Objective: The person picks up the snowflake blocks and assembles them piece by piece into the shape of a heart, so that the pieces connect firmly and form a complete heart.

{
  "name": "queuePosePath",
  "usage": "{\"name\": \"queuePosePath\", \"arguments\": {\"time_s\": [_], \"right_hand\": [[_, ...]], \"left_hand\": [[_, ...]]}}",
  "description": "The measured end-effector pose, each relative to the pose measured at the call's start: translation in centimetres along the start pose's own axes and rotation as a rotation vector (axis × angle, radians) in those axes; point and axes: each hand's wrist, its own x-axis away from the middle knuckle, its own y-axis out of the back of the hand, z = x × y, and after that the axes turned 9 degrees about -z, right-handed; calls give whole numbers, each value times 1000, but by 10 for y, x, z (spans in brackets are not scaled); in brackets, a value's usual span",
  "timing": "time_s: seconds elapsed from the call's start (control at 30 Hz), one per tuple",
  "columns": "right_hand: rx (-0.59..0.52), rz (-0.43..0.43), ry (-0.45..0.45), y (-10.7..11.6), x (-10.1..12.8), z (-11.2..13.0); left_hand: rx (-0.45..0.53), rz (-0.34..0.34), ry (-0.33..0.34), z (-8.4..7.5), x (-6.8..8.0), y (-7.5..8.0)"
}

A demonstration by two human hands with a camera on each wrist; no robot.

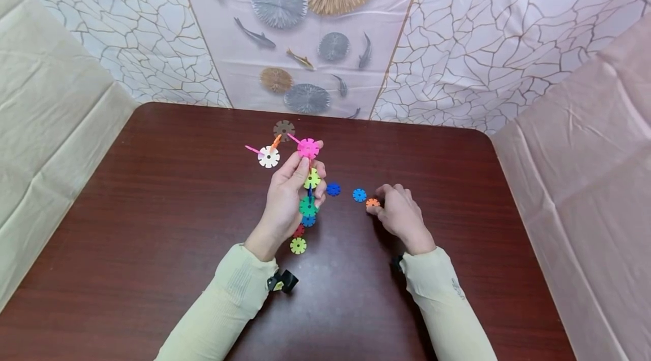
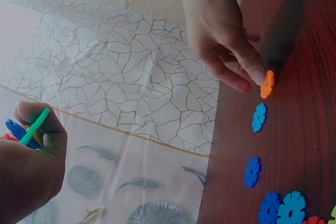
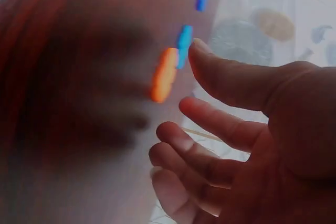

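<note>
My left hand point(image 1: 307, 173) grips a chain of joined plastic discs point(image 1: 308, 205) and holds it up over the dark wooden table point(image 1: 168, 208). A pink disc point(image 1: 308, 148) tops the chain, with a white disc point(image 1: 268, 156) and a brown disc point(image 1: 283, 129) branching off on thin sticks. In the left wrist view that hand point(image 2: 32, 148) pinches a green stick point(image 2: 34, 126). My right hand point(image 1: 380, 204) rests on the table with loosely curled fingers, one fingertip point(image 2: 257, 75) touching an orange disc point(image 1: 373, 202) point(image 2: 267, 84) point(image 3: 165, 75). Two loose blue discs point(image 1: 359, 195) point(image 1: 333, 188) lie between the hands.
Crinkled plastic sheeting with a crack pattern and fish prints covers the back wall point(image 1: 315, 39); plain sheets hang at both sides. The table's far edge runs just behind the discs. Bare wood lies to the left and right point(image 1: 483, 225) of the hands.
</note>
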Motion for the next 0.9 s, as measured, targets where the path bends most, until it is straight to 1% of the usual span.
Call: {"name": "queuePosePath", "arguments": {"time_s": [0.2,0.43,0.63,0.77,0.83,0.9], "right_hand": [[20,14,-26,-5,-9,-3],[-10,37,-51,-5,-13,-8],[-33,66,-99,-8,-12,-9],[-40,61,-107,-9,-9,-8],[-66,46,-103,-10,-7,-6],[-117,24,-92,-10,-3,-3]], "left_hand": [[19,4,24,-3,0,-2],[2,-10,-5,-5,-1,-2],[2,-19,-7,-6,-2,-2],[-9,-27,-6,-6,-2,-1],[-22,-34,-6,-6,-3,0],[-42,-42,-9,-6,-3,0]]}}
